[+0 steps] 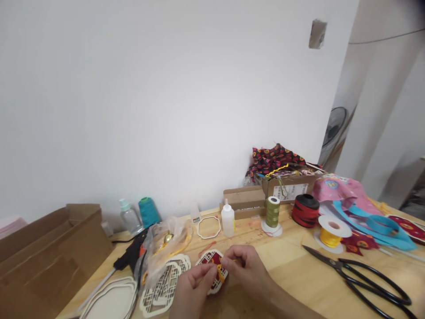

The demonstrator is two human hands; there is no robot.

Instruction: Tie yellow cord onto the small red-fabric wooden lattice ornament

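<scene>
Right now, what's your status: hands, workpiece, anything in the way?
Left hand and right hand pinching yellow cord. Red-and-cream lattice ornament just beneath. Black scissors off to the right, apart from both hands, not in the way.

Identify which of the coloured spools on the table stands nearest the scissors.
The yellow spool with white rims, just beyond the scissors; the red-and-black spool, olive-green spool and teal spool sit farther away.

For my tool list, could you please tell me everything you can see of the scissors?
The scissors have dark, pointed blades, apparently metal and closed, a pivot and two black loop handles, the lower cut off by the picture's edge. They lie on the wooden table, right of the right hand, tips pointing away and leftward; no hand touches them.
</scene>
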